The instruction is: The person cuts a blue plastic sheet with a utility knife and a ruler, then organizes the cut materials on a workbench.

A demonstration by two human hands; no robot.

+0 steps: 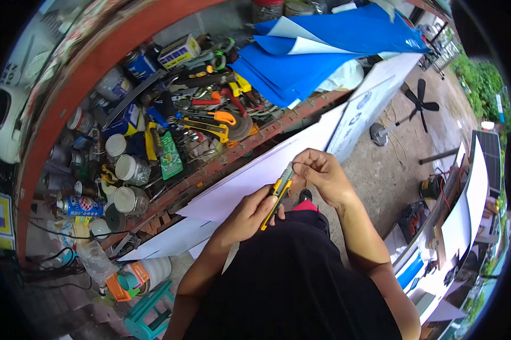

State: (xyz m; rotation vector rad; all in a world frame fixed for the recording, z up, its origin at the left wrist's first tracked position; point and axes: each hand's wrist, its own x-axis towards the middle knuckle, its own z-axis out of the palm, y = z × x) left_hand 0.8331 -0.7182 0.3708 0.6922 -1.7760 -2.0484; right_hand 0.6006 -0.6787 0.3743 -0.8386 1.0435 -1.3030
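Note:
A yellow and black utility knife (276, 203) is held in front of my body, tilted with its blade end up and to the right. My left hand (249, 214) is wrapped around its handle, the thumb lying along the side. At the top, the thumb and bent fingers of my right hand (325, 177) pinch together at the grey blade end (287, 173). The fingertips hide the very tip of the blade. Behind the knife and my left hand lean large white sheets (232, 195) against the workbench.
A cluttered workbench (179, 187) holds hand tools, jars (132, 170), cans and a green card (169, 156). Blue sheets (329, 34) lie at its far end. A black fan (418, 106) stands right. A teal stool (147, 317) sits lower left; more white panels (456, 226) are at right.

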